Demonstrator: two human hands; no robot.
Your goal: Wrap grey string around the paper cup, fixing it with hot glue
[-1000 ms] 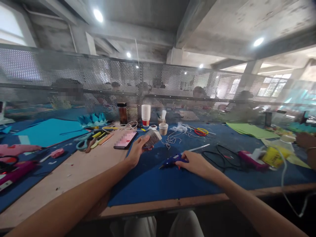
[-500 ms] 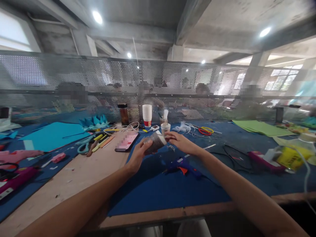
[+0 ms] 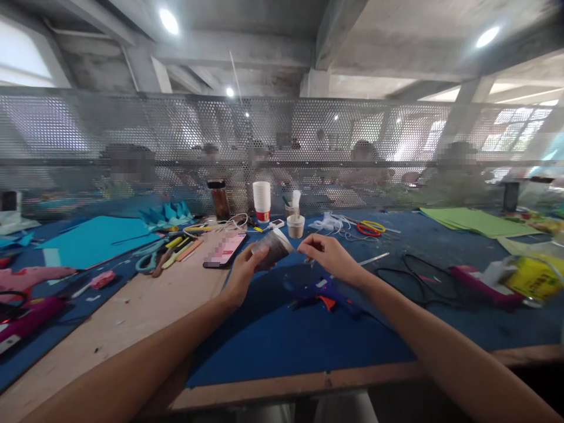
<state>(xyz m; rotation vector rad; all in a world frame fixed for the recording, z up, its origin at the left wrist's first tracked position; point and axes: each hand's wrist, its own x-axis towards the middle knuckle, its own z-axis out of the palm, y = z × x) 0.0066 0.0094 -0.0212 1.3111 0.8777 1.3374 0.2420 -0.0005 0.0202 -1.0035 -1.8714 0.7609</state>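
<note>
A dark grey paper cup [image 3: 274, 249] with a pale rim lies tilted in my left hand [image 3: 247, 265], whose fingers are wrapped round its side. The cup's mouth faces right and up. Just right of that rim is my right hand [image 3: 324, 254], its thumb and fingertips pinched together and apart from the cup. Whatever the pinch holds, if anything, is too small to make out. Below this hand a blue hot glue gun [image 3: 328, 294] with an orange-red trigger lies on the blue mat [image 3: 282, 346].
Behind the cup stand a small whitish cup [image 3: 295, 227], stacked paper cups [image 3: 261, 201] and a brown jar [image 3: 219, 200]. A phone [image 3: 224, 251], teal-handled scissors [image 3: 147, 258] and blue sheets [image 3: 94, 238] lie left. Red-and-yellow-handled scissors [image 3: 371, 228] and black cable [image 3: 418, 273] lie right.
My right hand has drawn back from the cup's rim, and its fingers have closed into a pinch. My left hand still grips the cup, shifted slightly left. The view has tilted slightly.
</note>
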